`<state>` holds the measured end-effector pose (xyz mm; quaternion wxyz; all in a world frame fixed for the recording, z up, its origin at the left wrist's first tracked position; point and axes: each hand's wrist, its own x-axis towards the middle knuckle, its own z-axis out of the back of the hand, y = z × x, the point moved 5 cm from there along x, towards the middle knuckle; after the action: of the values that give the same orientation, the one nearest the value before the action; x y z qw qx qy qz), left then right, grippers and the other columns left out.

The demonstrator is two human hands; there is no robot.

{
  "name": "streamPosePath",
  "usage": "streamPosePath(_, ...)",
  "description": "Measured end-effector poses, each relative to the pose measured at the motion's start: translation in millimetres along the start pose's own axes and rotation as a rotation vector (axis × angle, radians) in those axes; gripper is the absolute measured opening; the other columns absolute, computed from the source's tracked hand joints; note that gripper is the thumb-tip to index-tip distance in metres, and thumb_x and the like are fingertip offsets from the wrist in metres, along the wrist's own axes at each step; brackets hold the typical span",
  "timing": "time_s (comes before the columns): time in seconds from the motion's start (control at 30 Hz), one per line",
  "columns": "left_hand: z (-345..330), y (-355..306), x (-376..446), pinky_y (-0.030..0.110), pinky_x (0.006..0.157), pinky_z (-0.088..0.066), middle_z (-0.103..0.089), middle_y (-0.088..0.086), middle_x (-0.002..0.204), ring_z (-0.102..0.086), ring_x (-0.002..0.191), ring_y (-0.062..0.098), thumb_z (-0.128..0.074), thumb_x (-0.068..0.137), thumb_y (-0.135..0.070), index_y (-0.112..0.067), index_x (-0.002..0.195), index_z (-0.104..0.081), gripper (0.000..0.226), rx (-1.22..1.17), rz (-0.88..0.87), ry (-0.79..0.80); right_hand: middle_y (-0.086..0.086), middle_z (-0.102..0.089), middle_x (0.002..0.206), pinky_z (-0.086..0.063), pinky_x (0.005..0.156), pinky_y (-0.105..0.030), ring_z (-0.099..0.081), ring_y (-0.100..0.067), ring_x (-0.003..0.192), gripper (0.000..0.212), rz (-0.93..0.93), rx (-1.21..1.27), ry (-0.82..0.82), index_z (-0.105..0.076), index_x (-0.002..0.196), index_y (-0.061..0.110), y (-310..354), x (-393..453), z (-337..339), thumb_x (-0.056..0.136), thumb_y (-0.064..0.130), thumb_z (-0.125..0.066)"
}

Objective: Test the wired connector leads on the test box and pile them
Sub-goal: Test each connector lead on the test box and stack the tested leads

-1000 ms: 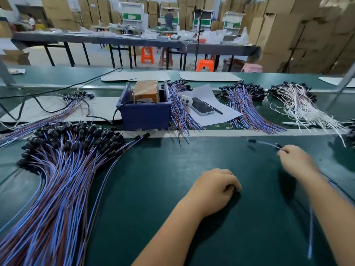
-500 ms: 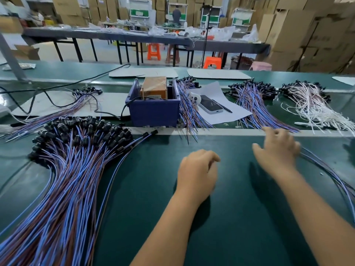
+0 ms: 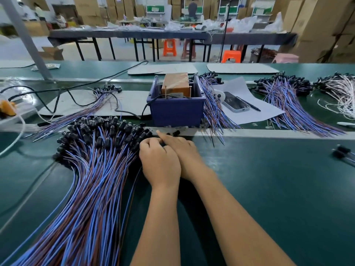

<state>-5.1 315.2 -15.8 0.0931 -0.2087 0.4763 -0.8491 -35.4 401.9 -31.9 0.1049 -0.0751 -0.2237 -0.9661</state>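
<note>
Both hands meet at the right edge of the big pile of leads [image 3: 92, 169], which fans across the left half of the green worktop [image 3: 269, 189], black connector heads toward the far side. Left hand [image 3: 160, 164]: fingers curled down onto the connectors at the pile's edge; cannot tell what they grip. Right hand [image 3: 182, 152] pressed against the left, forefinger straight, pointing toward the pile; remaining fingers hidden. Test box [image 3: 175, 107], blue, stands just beyond the hands past the worktop's far edge. Two loose leads [image 3: 343, 153] lie at the right edge.
</note>
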Motion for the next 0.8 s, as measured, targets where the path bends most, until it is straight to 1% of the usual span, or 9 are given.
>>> streamPosePath(0.07,-4,-1,4,0.028,0.077,-0.03,-0.053,0.009,0.127,-0.048,0.115,0.027,-0.046,0.095,-0.01,-0.007,0.112,-0.063,0.024,0.088,0.005,0.038,0.004,-0.04,0.147,-0.026,0.104,-0.04,-0.036,-0.024,0.13,0.064,-0.026,-0.054,-0.014,-0.019,0.152,0.036,-6,0,0,0.095,0.041,-0.047)
streamPosePath(0.13,-7,-2,8,0.031,0.076,-0.032,-0.052,0.008,0.128,-0.049,0.114,0.028,-0.044,0.097,-0.014,-0.008,0.111,-0.063,0.025,0.156,0.004,0.081,0.0,-0.036,0.144,-0.025,0.105,-0.04,-0.033,-0.027,0.129,0.067,-0.043,-0.107,-0.02,-0.022,0.151,0.033,-11,-3,1,0.092,0.041,-0.053)
streamPosePath(0.23,-9,-2,13,0.034,0.075,-0.035,-0.049,0.009,0.132,-0.052,0.11,0.03,-0.041,0.099,-0.017,-0.008,0.115,-0.062,0.028,0.216,0.0,0.114,-0.001,-0.007,0.157,-0.018,0.111,-0.043,-0.018,-0.026,0.136,0.075,-0.063,-0.114,-0.009,-0.016,0.152,0.036,-10,-3,-1,0.089,0.04,-0.058)
streamPosePath(0.3,-10,-2,15,0.037,0.078,-0.037,-0.051,0.009,0.134,-0.051,0.113,0.031,-0.039,0.099,-0.016,-0.008,0.119,-0.06,0.03,0.242,-0.023,0.144,0.003,0.001,0.161,-0.018,0.112,-0.045,-0.015,-0.026,0.141,0.077,-0.064,-0.142,-0.002,-0.012,0.153,0.037,-9,-1,-1,0.09,0.04,-0.058)
streamPosePath(0.43,-14,-3,17,0.04,0.088,-0.039,-0.057,0.008,0.13,-0.047,0.116,0.03,-0.037,0.099,-0.015,-0.008,0.12,-0.064,0.035,0.241,-0.067,0.206,0.005,-0.018,0.159,-0.025,0.108,-0.039,-0.027,-0.026,0.135,0.066,-0.065,-0.159,-0.042,-0.022,0.152,0.03,-11,-2,2,0.094,0.039,-0.053)
streamPosePath(0.57,-11,-4,12,0.041,0.083,-0.045,-0.062,0.005,0.117,-0.051,0.106,0.027,-0.04,0.096,-0.016,-0.009,0.109,-0.068,0.032,0.185,-0.093,0.177,0.006,-0.037,0.147,-0.031,0.103,-0.035,-0.037,-0.024,0.124,0.05,-0.056,-0.111,-0.145,-0.04,0.143,0.031,-9,-12,10,0.095,0.034,-0.052)
streamPosePath(0.63,-10,-6,9,0.041,0.077,-0.045,-0.063,0.003,0.111,-0.052,0.102,0.027,-0.042,0.094,-0.016,-0.01,0.103,-0.069,0.029,0.17,-0.119,0.153,0.009,-0.045,0.137,-0.033,0.097,-0.034,-0.041,-0.022,0.117,0.038,-0.065,-0.093,-0.182,-0.049,0.134,0.034,-8,-16,15,0.096,0.032,-0.049)
streamPosePath(0.73,-12,-12,5,0.041,0.076,-0.044,-0.064,0.001,0.104,-0.05,0.098,0.026,-0.045,0.094,-0.016,-0.011,0.095,-0.067,0.022,0.141,-0.175,0.147,0.007,-0.055,0.116,-0.028,0.082,-0.033,-0.044,-0.023,0.109,0.026,-0.111,-0.293,-0.248,-0.061,0.116,0.031,-10,-23,24,0.097,0.029,-0.043)
streamPosePath(0.8,-12,-17,2,0.04,0.077,-0.043,-0.063,0.001,0.101,-0.05,0.097,0.025,-0.049,0.093,-0.014,-0.013,0.093,-0.064,0.016,0.085,-0.234,0.125,0.003,-0.059,0.106,-0.025,0.079,-0.033,-0.045,-0.025,0.107,0.023,-0.174,-0.328,-0.307,-0.064,0.105,0.026,-15,-27,31,0.096,0.028,-0.043)
